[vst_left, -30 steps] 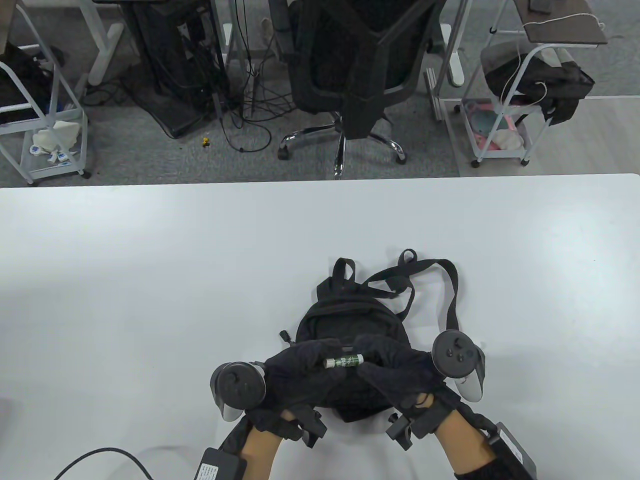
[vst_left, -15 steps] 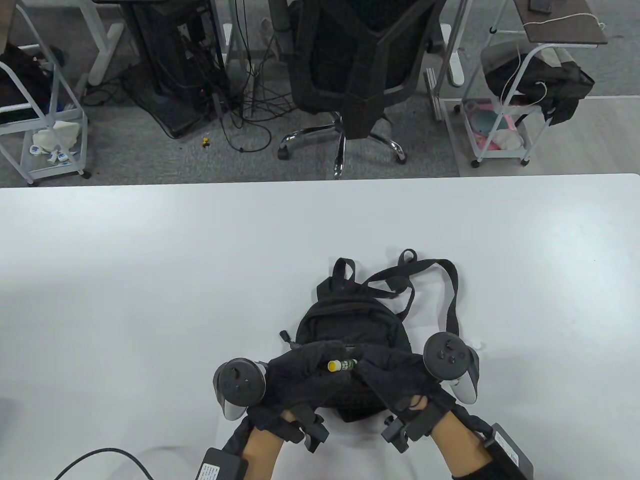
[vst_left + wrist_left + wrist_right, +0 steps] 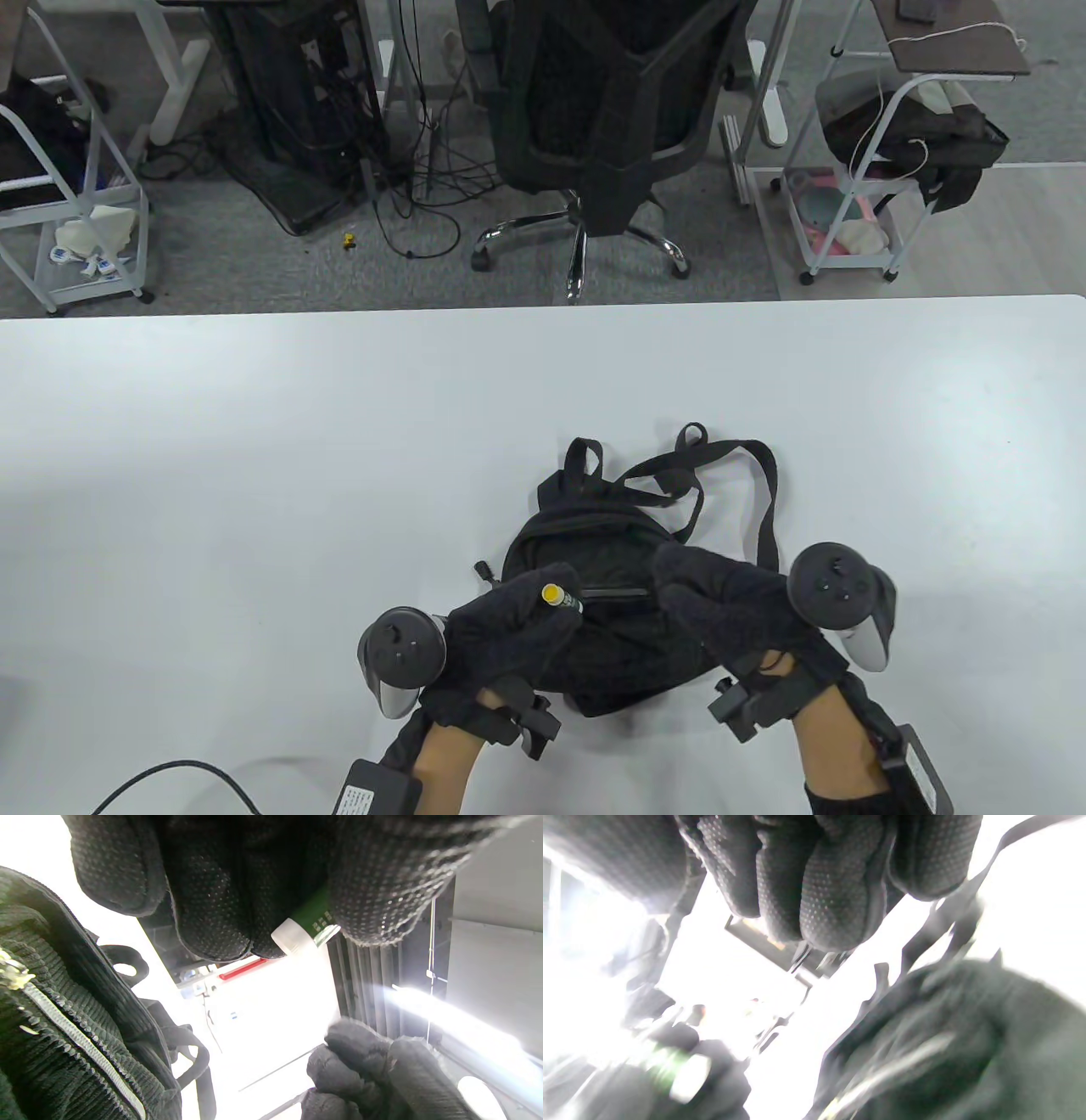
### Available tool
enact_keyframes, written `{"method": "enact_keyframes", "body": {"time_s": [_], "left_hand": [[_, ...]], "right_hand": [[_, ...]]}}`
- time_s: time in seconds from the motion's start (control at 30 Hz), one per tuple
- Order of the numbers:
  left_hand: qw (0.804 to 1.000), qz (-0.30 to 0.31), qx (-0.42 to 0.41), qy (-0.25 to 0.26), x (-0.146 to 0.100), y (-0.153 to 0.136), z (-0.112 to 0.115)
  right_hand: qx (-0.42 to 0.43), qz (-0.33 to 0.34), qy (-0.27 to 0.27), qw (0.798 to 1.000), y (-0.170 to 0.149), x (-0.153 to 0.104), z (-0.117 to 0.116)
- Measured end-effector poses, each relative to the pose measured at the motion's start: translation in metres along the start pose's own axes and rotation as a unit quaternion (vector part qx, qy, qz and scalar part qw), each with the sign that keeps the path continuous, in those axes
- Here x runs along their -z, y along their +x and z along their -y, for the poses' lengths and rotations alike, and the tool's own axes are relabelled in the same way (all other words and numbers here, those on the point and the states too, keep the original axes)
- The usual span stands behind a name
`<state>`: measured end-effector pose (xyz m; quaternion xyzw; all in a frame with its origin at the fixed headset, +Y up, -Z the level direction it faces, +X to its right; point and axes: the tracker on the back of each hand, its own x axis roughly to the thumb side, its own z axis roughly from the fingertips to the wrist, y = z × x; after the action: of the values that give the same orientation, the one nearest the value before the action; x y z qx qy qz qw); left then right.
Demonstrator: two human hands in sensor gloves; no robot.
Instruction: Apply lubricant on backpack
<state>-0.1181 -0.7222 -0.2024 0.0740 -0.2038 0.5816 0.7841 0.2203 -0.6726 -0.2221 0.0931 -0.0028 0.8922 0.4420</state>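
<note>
1. Table view: black backpack lies on the white desk, straps pointing away from the person. Taking the backpack as reference, the left hand sits over its near-left corner and grasps a green lubricant stick; the yellow tip is bare and faces up and away. The stick's long axis runs diagonally, its base buried in the glove. The dark zipper line runs left-right across the backpack's front, just right of the tip. The left hand is therefore the nearer one, and the likely move is to tilt the tip down onto it.
2. Same view: right hand is over the backpack's near-right side with fingers curled. Whether it pins the fabric or holds something small, cannot tell. Nothing stands between tip and zipper. Loose straps lie on the far side, out of the way.
3. Left wrist view: gloved fingers clench the stick's green body, pale collar showing. Zipper teeth cross the ribbed fabric below-left, apart from the stick.
4. Right wrist view: blurred. Fingers are bunched shut above the backpack, contents hidden; stick end is visible lower-left.
</note>
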Motion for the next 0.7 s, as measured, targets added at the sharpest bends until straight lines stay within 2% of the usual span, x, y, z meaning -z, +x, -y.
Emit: {"method": "enact_keyframes", "body": {"time_s": [0.13,0.2,0.27,0.37,0.43,0.57,0.7], "left_hand": [[1.000,-0.006,-0.001,0.004,0.000,-0.002,-0.002],[1.000,-0.009,0.004,0.005,0.001,-0.003,-0.002],[1.000,-0.012,0.015,0.004,0.001,-0.005,-0.003],[1.000,-0.015,0.024,0.002,0.002,-0.008,-0.003],[1.000,-0.017,0.026,0.000,0.002,-0.009,-0.003],[0.999,-0.020,0.033,-0.004,0.001,-0.009,-0.002],[0.999,-0.021,0.035,-0.005,0.001,-0.010,-0.003]], "right_hand": [[-0.104,-0.090,-0.066,0.988,-0.025,-0.004,0.032],[-0.120,-0.133,-0.091,0.980,-0.041,-0.002,0.040],[-0.145,-0.195,-0.082,0.966,-0.058,-0.001,0.044],[-0.209,-0.285,-0.052,0.934,-0.087,0.002,0.043],[-0.205,-0.324,-0.028,0.923,-0.103,0.004,0.038],[-0.236,-0.369,-0.010,0.899,-0.122,0.007,0.028],[-0.240,-0.378,-0.018,0.894,-0.125,0.009,0.024]]}}
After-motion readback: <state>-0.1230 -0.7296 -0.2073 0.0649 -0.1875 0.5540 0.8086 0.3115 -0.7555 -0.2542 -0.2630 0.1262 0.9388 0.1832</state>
